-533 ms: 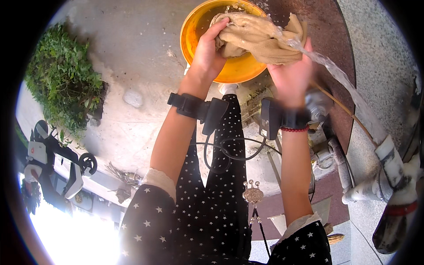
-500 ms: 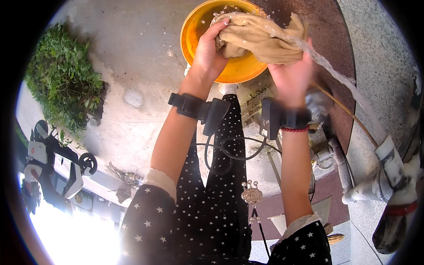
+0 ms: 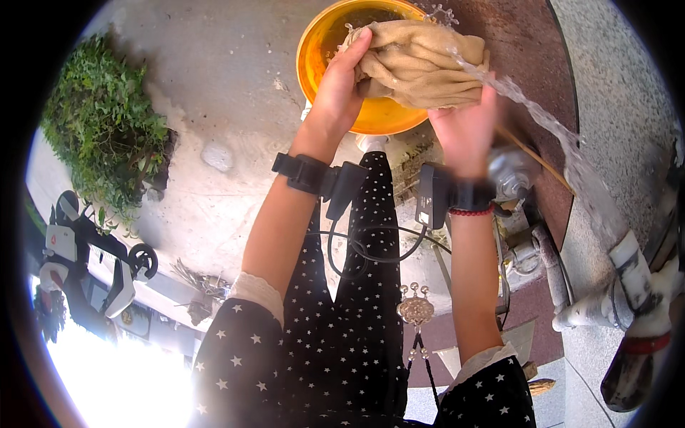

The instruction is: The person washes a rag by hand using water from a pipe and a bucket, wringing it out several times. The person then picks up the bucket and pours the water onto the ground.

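A wet tan cloth [image 3: 421, 63] is bunched between my two hands, above a yellow basin [image 3: 389, 118]. My left hand [image 3: 341, 84] grips its left end, thumb on top and the other fingers hidden beneath. At the right end my right hand [image 3: 464, 128] is closed around the cloth from below, blurred, with most of its fingers behind the fabric. A stream of water [image 3: 531, 107] pours from a white pipe [image 3: 629, 264] at the right and strikes the cloth. Splashes fly off over the basin's far rim.
A leafy green plant [image 3: 100, 128] grows at the left, with a parked scooter [image 3: 93, 250] below it. Metal and plastic pipes [image 3: 585, 310] run along the right side. A black cable [image 3: 378, 253] hangs between my wrist bands. A pendant [image 3: 415, 310] dangles in front of me.
The cloth's right end has been gathered in, and its loose corner no longer sticks up. My right hand has shifted slightly left. Water still runs onto the cloth.
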The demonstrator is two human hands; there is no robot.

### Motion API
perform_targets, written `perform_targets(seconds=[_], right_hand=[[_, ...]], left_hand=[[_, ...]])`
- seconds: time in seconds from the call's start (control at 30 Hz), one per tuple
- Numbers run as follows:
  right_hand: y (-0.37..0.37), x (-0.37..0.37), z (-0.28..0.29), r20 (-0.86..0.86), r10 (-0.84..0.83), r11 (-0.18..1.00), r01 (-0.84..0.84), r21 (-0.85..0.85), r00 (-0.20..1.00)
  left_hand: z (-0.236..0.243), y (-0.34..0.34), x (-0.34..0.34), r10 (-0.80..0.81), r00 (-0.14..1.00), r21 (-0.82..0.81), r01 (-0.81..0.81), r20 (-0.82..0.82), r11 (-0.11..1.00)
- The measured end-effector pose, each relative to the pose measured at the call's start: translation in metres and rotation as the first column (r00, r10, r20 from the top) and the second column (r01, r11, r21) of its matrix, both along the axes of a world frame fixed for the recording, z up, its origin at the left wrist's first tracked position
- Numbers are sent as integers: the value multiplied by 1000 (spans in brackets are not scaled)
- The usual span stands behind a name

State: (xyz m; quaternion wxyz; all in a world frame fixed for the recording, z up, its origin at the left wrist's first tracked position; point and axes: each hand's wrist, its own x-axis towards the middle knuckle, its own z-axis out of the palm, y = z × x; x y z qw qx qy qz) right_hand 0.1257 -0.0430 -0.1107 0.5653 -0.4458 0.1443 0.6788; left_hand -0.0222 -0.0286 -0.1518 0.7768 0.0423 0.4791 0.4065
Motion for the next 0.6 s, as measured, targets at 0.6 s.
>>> perform_targets(seconds=[0.6], right_hand=[[15,7,0,764,204,891,-439,114,612]], left_hand=[[1,23,17,14,962,-32,-6,271,999]])
